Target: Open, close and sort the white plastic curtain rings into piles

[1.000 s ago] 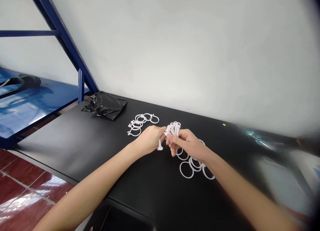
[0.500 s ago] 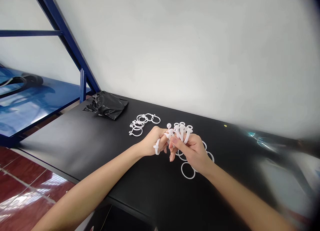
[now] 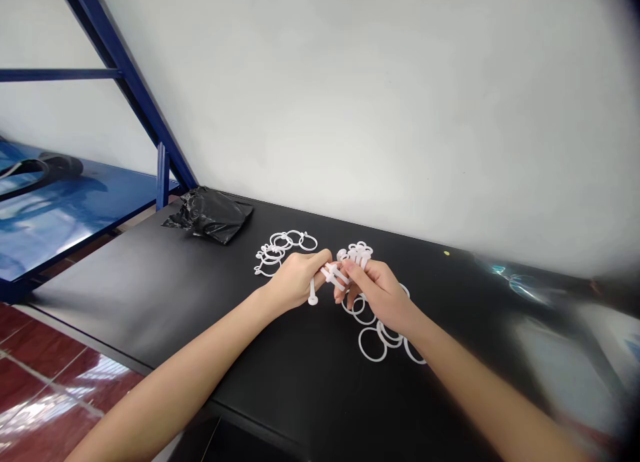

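Both hands meet over the middle of a black table. My left hand is closed in a pinch on a small white plastic clip whose stem hangs down. My right hand is closed around a bunch of white plastic clips whose round heads stick up above its fingers. The two hands touch at the fingertips. Under and behind my right hand lie several loose white rings. A second group of white rings lies just beyond my left hand.
A crumpled black plastic bag lies at the table's far left corner. A white wall runs behind the table. A blue metal frame and blue shelf stand at the left, over a red tiled floor.
My right hand has lowered and drawn its clip bunch together. The clip in my left hand now hangs stem-down between the fingertips. The view shifted slightly.
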Demonstrator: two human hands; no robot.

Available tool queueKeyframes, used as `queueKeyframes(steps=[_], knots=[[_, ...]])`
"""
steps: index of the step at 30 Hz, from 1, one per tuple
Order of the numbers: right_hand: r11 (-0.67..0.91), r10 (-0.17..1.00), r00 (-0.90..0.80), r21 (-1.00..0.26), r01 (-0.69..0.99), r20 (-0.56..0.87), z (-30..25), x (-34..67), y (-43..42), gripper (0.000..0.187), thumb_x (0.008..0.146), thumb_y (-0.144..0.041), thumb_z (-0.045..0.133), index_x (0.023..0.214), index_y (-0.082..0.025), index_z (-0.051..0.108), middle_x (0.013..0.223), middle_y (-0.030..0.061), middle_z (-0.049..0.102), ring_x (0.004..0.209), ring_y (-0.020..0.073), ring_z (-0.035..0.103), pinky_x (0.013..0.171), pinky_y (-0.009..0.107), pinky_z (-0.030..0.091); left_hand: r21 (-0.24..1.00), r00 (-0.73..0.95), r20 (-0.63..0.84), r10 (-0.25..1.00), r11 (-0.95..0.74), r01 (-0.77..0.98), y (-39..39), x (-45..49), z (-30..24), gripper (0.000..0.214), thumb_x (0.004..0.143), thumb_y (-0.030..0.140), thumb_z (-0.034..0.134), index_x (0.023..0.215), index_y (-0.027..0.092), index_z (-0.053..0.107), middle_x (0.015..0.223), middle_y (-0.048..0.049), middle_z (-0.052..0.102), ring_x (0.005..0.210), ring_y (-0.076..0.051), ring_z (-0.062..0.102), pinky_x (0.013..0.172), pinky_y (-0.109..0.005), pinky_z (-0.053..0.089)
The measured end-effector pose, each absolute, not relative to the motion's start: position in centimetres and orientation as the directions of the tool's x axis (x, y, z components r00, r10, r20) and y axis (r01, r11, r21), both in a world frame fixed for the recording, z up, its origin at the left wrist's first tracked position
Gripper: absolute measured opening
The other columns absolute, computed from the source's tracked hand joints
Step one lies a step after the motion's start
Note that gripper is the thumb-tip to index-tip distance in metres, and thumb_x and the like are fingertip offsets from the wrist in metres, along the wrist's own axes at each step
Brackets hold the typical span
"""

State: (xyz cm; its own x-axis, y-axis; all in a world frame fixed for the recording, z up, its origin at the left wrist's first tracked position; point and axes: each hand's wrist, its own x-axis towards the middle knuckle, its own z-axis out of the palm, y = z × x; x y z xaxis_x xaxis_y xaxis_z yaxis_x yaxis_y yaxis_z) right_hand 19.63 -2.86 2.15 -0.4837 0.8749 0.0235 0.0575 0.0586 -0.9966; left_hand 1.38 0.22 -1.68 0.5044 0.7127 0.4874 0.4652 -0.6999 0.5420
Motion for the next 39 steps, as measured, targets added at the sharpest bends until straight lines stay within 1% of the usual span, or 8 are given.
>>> queueKeyframes(steps=[3, 7, 14, 19, 25, 30, 34, 39], knots=[[0.034, 0.882, -0.471, -0.998, 0.055, 0.004, 1.7, 19.4, -2.9, 0.049, 0.095, -0.053, 0.046, 0.07, -0.013, 0.061, 0.065, 0.0043, 0.064, 0.057, 0.0126, 0.062, 0.05, 0.022, 0.049, 0.487, 0.544, 0.471, 0.695, -0.719, 0.497, 0.1, 1.4, -1.4, 0.021, 0.091, 0.018, 0.038, 0.07, 0.018, 0.041, 0.056, 0.0043, 0.047, 0.043, -0.007, 0.039, 0.046, -0.019, 0.028], [-0.039, 0.855, -0.516, -0.999, 0.038, -0.053, 1.3, 19.3, -3.0, 0.044, 0.092, -0.054, 0.051, 0.073, -0.015, 0.06, 0.059, 0.0002, 0.059, 0.05, 0.012, 0.06, 0.049, 0.023, 0.047, 0.537, 0.569, 0.406, 0.715, -0.691, 0.484, 0.0, 1.4, -1.2, 0.017, 0.086, 0.012, 0.038, 0.072, 0.018, 0.043, 0.056, 0.0034, 0.05, 0.043, -0.007, 0.042, 0.046, -0.019, 0.03], [0.188, 0.928, -0.338, -0.98, 0.064, 0.156, 0.6, 18.6, -4.3, 0.043, 0.096, -0.047, 0.048, 0.066, -0.017, 0.056, 0.053, -0.0024, 0.051, 0.05, 0.0106, 0.051, 0.057, 0.026, 0.044, 0.784, 0.524, 0.389, 0.758, -0.571, 0.245, 0.0, 2.2, -2.2, 0.026, 0.088, 0.014, 0.041, 0.063, 0.015, 0.048, 0.056, 0.0013, 0.054, 0.047, -0.007, 0.048, 0.048, -0.019, 0.038], [0.263, 0.913, -0.349, -0.958, 0.112, 0.21, 1.2, 18.7, -4.5, 0.045, 0.096, -0.048, 0.046, 0.063, -0.018, 0.055, 0.053, -0.0016, 0.05, 0.052, 0.0123, 0.053, 0.057, 0.027, 0.045, 0.838, 0.503, 0.366, 0.783, -0.512, 0.187, -0.3, 2.5, -1.9, 0.038, 0.092, 0.024, 0.041, 0.055, 0.015, 0.044, 0.051, 0.0016, 0.049, 0.046, -0.008, 0.049, 0.047, -0.019, 0.041], [0.096, 0.971, -0.222, -0.995, -0.005, 0.094, 0.9, 18.6, -3.5, 0.045, 0.091, -0.054, 0.053, 0.065, -0.017, 0.055, 0.053, -0.0015, 0.052, 0.047, 0.0119, 0.053, 0.052, 0.027, 0.048, 0.933, 0.461, 0.196, 0.865, -0.31, 0.184, -0.4, 2.7, -1.4, 0.026, 0.095, 0.038, 0.044, 0.081, 0.017, 0.049, 0.052, 0.0065, 0.048, 0.045, -0.008, 0.051, 0.048, -0.019, 0.045], [0.056, 0.95, -0.306, -0.998, -0.035, 0.064, 0.5, 17.8, -3.7, 0.039, 0.085, -0.053, 0.061, 0.074, -0.016, 0.062, 0.07, 0.0038, 0.063, 0.06, 0.0151, 0.059, 0.055, 0.028, 0.052, 0.988, 0.481, 0.149, 0.864, -0.143, -0.05, -0.1, 3.1, -2.1, 0.031, 0.091, 0.046, 0.049, 0.103, 0.017, 0.048, 0.068, 0.0029, 0.056, 0.052, -0.01, 0.055, 0.051, -0.022, 0.048], [0.042, 0.953, -0.303, -0.991, 0.128, 0.001, 0.4, 17.8, -4.1, 0.026, 0.073, -0.039, 0.077, 0.08, -0.016, 0.066, 0.075, 0.0032, 0.066, 0.062, 0.0151, 0.058, 0.052, 0.027, 0.049, 0.979, 0.483, 0.203, 0.852, -0.178, -0.096, 0.0, 3.2, -2.9, 0.034, 0.078, 0.039, 0.064, 0.098, 0.014, 0.052, 0.084, -0.0025, 0.059, 0.068, -0.012, 0.059, 0.058, -0.022, 0.048], [0.007, 0.932, -0.357, -0.986, 0.168, -0.055, 0.6, 18.1, -3.7, 0.022, 0.079, -0.036, 0.071, 0.081, -0.015, 0.067, 0.067, 0.0034, 0.065, 0.06, 0.0154, 0.061, 0.046, 0.023, 0.045, 0.998, 0.514, 0.036, 0.857, -0.004, -0.063, 0.0, 3.1, -3.0, 0.034, 0.075, 0.018, 0.054, 0.108, 0.017, 0.046, 0.07, 0.0039, 0.058, 0.045, -0.008, 0.054, 0.044, -0.019, 0.043]])
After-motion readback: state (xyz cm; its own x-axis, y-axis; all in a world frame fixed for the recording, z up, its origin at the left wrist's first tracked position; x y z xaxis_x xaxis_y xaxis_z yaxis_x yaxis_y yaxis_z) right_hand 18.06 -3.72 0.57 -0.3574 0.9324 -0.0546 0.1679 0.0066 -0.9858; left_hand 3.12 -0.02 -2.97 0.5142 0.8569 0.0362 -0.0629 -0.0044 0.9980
